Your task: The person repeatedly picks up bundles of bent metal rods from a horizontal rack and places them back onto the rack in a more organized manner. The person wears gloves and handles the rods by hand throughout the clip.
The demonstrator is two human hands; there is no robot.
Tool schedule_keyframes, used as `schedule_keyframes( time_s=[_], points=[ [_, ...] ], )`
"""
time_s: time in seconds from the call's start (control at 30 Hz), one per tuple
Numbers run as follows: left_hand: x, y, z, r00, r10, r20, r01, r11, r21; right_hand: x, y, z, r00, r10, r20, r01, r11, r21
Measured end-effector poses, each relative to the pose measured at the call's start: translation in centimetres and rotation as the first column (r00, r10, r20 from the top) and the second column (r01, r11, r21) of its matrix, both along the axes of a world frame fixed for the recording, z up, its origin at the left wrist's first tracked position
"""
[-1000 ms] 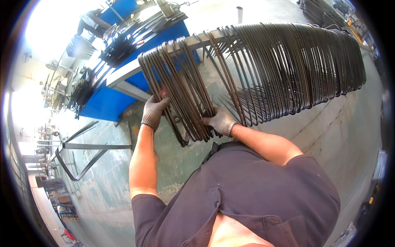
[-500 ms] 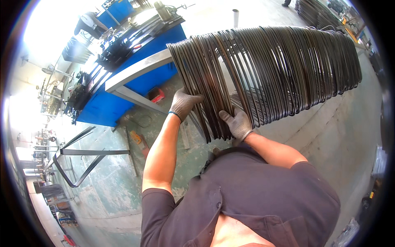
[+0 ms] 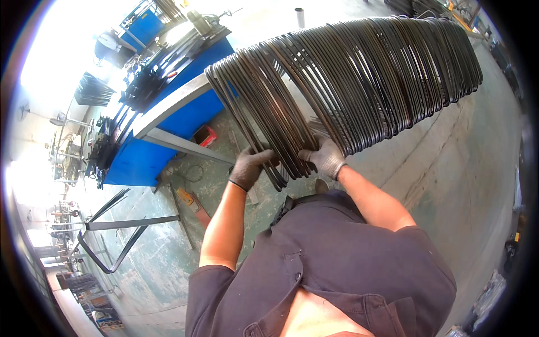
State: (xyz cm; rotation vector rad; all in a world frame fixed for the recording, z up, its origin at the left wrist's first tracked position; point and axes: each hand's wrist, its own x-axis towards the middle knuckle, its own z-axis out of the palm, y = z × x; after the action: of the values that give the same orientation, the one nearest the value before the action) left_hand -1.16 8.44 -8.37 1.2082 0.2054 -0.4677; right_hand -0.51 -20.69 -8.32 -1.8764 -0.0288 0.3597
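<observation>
A long row of black bent metal rods (image 3: 359, 78) hangs packed side by side, stretching from the middle to the upper right. My left hand (image 3: 251, 166), in a dark grey glove, grips the lower ends of the leftmost rods. My right hand (image 3: 324, 158), gloved in lighter grey, holds the rod ends just beside it. Both hands close on the same bunch at the row's left end, in front of my chest.
A blue workbench (image 3: 160, 126) with a grey steel frame stands to the left, loaded with dark metal parts. A small red object (image 3: 205, 135) lies under it. A black angled metal frame (image 3: 112, 238) rests on the green concrete floor at lower left.
The view has turned to the right and the rod row now sits more central. Both hands have shifted along the rod ends, keeping their grip on the bunch.
</observation>
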Motion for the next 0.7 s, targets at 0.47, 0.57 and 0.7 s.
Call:
schedule_keyframes(
  time_s=[0.47,0.57,0.7],
  points=[
    [-3.8,-3.5,-1.3,0.981,0.191,-0.03,-0.185,0.972,0.143,-2.3,3.4,0.7,0.993,0.105,-0.056,-0.103,0.994,0.048],
    [-4.3,-3.6,0.7,0.981,0.195,0.001,-0.19,0.952,0.239,-2.3,3.8,0.3,0.984,0.119,-0.13,-0.116,0.993,0.031],
    [-5.8,-2.5,1.3,0.993,0.118,-0.031,-0.106,0.961,0.256,-3.0,3.2,-1.2,0.984,0.018,-0.177,0.042,0.943,0.331]
  ],
)
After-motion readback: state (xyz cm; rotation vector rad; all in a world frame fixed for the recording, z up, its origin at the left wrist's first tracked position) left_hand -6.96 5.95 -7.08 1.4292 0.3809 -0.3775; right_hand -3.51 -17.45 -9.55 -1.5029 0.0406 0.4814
